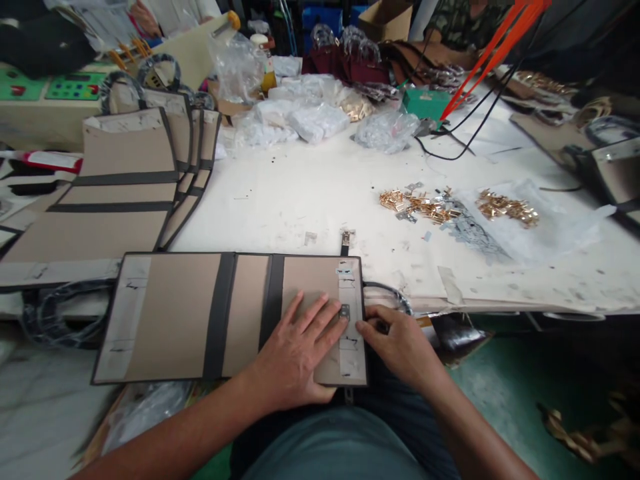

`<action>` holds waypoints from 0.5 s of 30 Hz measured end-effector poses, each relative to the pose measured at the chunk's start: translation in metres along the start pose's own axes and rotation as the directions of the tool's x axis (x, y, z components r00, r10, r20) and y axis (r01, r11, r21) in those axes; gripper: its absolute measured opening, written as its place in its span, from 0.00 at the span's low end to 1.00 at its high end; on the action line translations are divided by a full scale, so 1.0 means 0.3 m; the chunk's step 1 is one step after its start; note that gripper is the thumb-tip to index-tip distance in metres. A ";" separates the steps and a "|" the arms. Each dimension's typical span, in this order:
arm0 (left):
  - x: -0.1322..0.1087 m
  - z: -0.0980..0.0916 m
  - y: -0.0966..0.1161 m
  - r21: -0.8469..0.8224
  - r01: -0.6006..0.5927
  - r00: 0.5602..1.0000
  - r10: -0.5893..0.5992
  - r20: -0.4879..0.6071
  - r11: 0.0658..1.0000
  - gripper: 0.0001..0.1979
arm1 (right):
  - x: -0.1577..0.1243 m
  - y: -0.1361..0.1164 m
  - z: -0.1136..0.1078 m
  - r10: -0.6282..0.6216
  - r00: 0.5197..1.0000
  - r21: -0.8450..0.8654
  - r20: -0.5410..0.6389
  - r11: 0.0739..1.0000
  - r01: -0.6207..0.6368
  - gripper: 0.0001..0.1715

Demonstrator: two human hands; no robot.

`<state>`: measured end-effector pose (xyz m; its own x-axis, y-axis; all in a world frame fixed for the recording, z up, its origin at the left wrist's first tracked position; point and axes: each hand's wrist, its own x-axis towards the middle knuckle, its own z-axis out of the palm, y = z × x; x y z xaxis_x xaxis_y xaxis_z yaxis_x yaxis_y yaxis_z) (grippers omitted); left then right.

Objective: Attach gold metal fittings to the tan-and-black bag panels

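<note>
A long beige panel (175, 320) with black edging and two dark cross strips lies across the front edge of the table. My left hand (300, 353) rests on its right part with the fingers spread, the fingertips beside a small metal plate (344, 311). At the panel's right edge is my right hand (395, 337), its fingers curled and pinched; what they hold, if anything, is hidden. A plastic-wrapped handle (390, 290) sticks out just beyond that hand. Above the panel's top edge a short black strap with a metal clasp (345, 239) points away from me.
Similar panels (125, 153) are stacked at the left. Gold-coloured metal pieces (425, 205) lie loose on the white table (290, 200), with more on a plastic sheet (565, 223). Plastic bags (317, 120) and a green box (427, 103) stand at the back. Orange straps (493, 57) hang at the upper right.
</note>
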<state>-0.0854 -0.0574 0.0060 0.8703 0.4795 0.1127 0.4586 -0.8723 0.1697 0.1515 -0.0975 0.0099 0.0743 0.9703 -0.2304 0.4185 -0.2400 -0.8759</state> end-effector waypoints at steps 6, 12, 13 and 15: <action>0.008 -0.005 -0.005 0.021 0.014 1.000 -0.015 0.021 1.000 0.47 | 0.012 -0.027 -0.014 0.043 0.999 -0.057 0.016 0.997 -0.042 0.14; 0.017 0.002 -0.013 0.028 0.012 0.999 -0.013 0.036 1.000 0.47 | 0.035 -0.010 -0.012 0.055 0.999 -0.127 0.000 0.990 -0.054 0.15; 0.018 0.002 -0.013 0.024 0.011 0.999 -0.012 0.039 1.000 0.47 | 0.038 -0.010 -0.013 0.054 0.999 -0.139 0.002 0.989 -0.053 0.15; 0.018 0.003 -0.013 0.021 0.006 0.999 -0.007 0.046 1.000 0.47 | 0.042 -0.009 -0.015 0.061 0.998 -0.170 0.015 0.984 -0.057 0.15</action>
<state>-0.0824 -0.0517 0.0051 0.8746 0.4803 0.0664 0.4672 -0.8714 0.1496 0.1553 -0.0845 0.0111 0.0861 0.9534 -0.2892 0.5610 -0.2863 -0.7767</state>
